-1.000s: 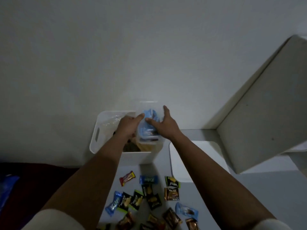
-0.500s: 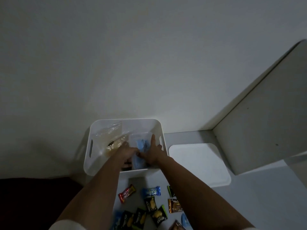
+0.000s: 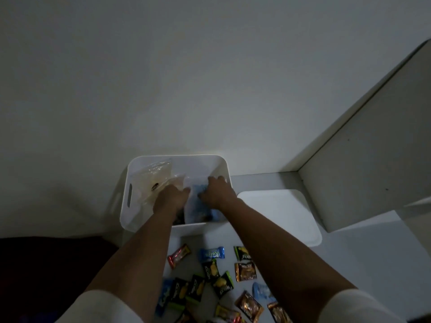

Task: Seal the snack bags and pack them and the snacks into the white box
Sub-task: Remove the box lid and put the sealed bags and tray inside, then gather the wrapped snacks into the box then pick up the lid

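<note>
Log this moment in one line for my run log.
hands: both in box | pressing bag down | snacks outside

Both forearms are bare below pale cream sleeves that end near the elbows

Your way into the white box is from above only; its walls and the wall just behind close the sides. Bags fill its left half, and both forearms cross the near rim. Loose snacks crowd the table in front; the lid lies just right.
</note>
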